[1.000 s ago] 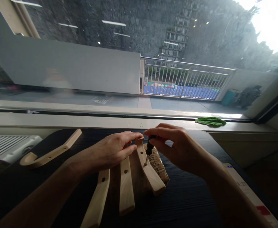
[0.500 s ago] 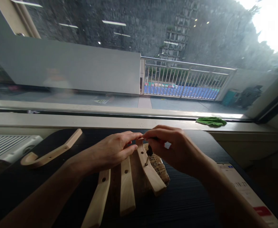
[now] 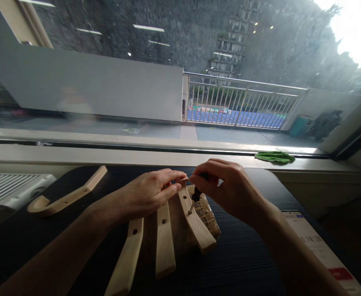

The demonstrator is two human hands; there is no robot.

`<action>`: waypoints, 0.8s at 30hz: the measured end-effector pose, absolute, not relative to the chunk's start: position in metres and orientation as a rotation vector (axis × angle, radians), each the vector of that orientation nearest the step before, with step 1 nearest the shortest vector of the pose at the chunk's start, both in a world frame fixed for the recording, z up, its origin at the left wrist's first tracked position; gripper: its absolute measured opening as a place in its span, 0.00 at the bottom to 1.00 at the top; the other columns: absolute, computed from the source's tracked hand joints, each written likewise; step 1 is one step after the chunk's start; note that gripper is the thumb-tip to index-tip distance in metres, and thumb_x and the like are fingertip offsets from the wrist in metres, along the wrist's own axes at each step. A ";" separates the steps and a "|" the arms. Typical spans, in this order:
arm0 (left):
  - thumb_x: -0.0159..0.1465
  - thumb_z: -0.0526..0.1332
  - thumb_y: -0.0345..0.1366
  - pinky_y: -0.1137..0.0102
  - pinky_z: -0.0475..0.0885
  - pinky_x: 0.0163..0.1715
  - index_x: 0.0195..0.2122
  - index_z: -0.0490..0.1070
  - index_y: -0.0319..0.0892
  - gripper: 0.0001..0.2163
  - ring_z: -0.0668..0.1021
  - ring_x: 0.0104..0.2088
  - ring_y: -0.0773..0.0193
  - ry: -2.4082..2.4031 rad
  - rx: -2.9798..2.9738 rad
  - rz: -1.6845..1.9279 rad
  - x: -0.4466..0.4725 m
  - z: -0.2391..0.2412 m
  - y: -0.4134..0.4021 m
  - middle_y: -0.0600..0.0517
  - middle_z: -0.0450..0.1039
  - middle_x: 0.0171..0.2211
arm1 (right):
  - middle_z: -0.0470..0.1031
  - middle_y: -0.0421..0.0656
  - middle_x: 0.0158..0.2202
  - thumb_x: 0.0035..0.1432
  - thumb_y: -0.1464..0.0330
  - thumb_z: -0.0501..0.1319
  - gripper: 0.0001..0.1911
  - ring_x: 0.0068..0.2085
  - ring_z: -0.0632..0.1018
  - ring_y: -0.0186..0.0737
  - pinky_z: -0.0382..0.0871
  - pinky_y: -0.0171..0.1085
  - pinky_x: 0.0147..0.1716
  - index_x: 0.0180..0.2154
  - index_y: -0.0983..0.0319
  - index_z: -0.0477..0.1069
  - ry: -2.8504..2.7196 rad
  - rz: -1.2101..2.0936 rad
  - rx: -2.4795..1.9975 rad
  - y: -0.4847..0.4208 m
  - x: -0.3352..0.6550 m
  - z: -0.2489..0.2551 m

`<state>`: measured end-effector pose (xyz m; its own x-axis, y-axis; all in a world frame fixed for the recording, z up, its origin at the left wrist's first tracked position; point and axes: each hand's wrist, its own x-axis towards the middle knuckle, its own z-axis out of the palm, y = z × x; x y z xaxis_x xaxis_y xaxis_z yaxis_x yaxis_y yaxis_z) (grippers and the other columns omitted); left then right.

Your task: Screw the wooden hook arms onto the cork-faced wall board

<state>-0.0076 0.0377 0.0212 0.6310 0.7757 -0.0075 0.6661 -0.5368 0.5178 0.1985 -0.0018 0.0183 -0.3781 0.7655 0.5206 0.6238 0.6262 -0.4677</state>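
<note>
My right hand is closed around the dark handle of a short screwdriver. The screwdriver leans to the right, its metal tip at a hole in the rightmost wooden hook. That pale hook lies across a rough brown board. With fingers and thumb, my left hand grips the upper end of the same hook; part of the grip is hidden. Under and beside the left hand lie a middle wooden hook and a left wooden hook, each showing a dark hole.
Another curved wooden hook lies at the table's far left. A phone with a timer on its screen is at the right. Behind the black table run a window sill with a green cloth and a radiator.
My right hand has risen slightly and turned, so the screwdriver leans further right. Its tip stays at the same hole. My left hand has hardly moved.
</note>
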 end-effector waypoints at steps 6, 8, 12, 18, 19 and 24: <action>0.68 0.50 0.42 0.70 0.66 0.51 0.57 0.67 0.45 0.19 0.73 0.52 0.60 1.135 2.401 0.330 -0.010 0.019 0.038 0.51 0.71 0.54 | 0.73 0.39 0.37 0.63 0.70 0.56 0.12 0.34 0.72 0.30 0.63 0.30 0.33 0.47 0.58 0.70 -2.209 0.352 -1.049 -0.012 0.203 0.028; 0.68 0.50 0.42 0.71 0.67 0.49 0.56 0.67 0.46 0.18 0.74 0.50 0.60 1.115 2.393 0.332 -0.010 0.018 0.038 0.52 0.72 0.53 | 0.73 0.37 0.34 0.62 0.68 0.58 0.09 0.32 0.71 0.29 0.62 0.30 0.31 0.45 0.57 0.71 -2.182 0.346 -1.063 -0.011 0.202 0.025; 0.68 0.49 0.44 0.72 0.68 0.46 0.52 0.70 0.48 0.16 0.75 0.47 0.61 1.074 2.355 0.399 -0.008 0.014 0.040 0.54 0.74 0.49 | 0.68 0.33 0.23 0.58 0.61 0.62 0.09 0.24 0.66 0.28 0.57 0.31 0.24 0.36 0.59 0.69 -2.101 0.294 -1.212 -0.005 0.197 0.018; 0.68 0.49 0.44 0.71 0.67 0.36 0.48 0.69 0.48 0.14 0.77 0.36 0.62 1.131 2.302 0.431 -0.006 0.003 0.046 0.54 0.76 0.36 | 0.72 0.36 0.28 0.62 0.65 0.57 0.07 0.26 0.67 0.29 0.55 0.32 0.25 0.40 0.58 0.70 -2.353 0.180 -1.273 -0.005 0.197 0.040; 0.67 0.50 0.44 0.71 0.67 0.34 0.48 0.69 0.48 0.14 0.77 0.34 0.62 1.141 2.307 0.449 -0.006 0.001 0.047 0.54 0.76 0.35 | 0.73 0.37 0.30 0.62 0.67 0.56 0.07 0.28 0.69 0.30 0.55 0.32 0.26 0.41 0.58 0.71 -2.439 0.189 -1.246 -0.005 0.199 0.048; 0.67 0.49 0.44 0.71 0.65 0.32 0.45 0.71 0.48 0.14 0.76 0.34 0.62 1.138 2.312 0.507 -0.007 -0.003 0.047 0.54 0.76 0.34 | 0.76 0.42 0.35 0.62 0.71 0.54 0.09 0.34 0.73 0.34 0.58 0.33 0.29 0.41 0.61 0.72 -2.769 0.190 -1.219 -0.002 0.199 0.075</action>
